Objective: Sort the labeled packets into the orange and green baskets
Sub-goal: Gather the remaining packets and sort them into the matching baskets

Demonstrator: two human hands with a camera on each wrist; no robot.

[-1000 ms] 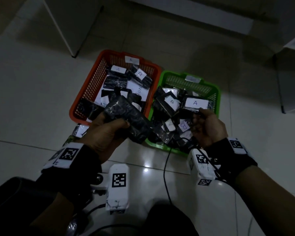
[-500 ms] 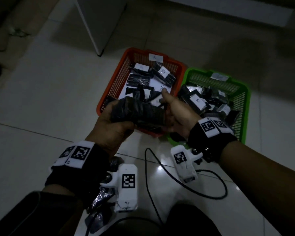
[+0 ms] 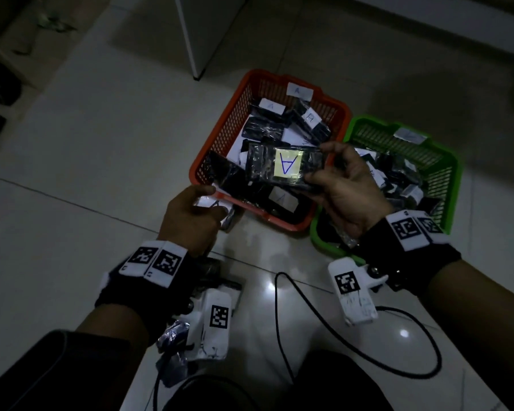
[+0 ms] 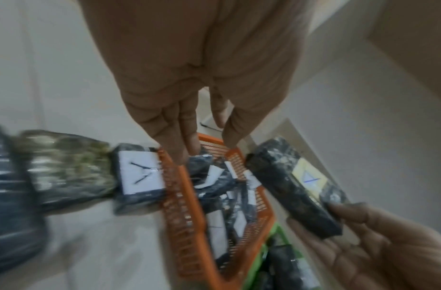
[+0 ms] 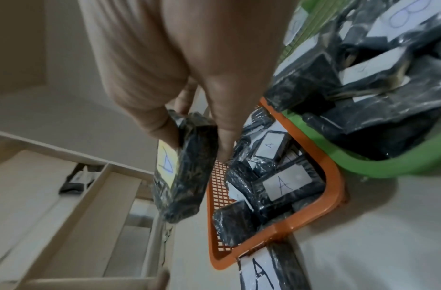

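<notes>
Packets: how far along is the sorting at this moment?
Well along: the orange basket and green basket both hold many packets. In hand: the right hand holds the yellow-labeled A packet over the orange one. Left: an A packet on the floor by the left hand, plus others near the knees.

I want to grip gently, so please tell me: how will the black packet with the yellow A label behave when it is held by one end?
The packet probably stays fairly stiff: the right hand holds only one end, yet it juts out level without sagging. Its glossy, crinkled wrap looks somewhat slippery. Its flat, blocky shape should not roll.
</notes>
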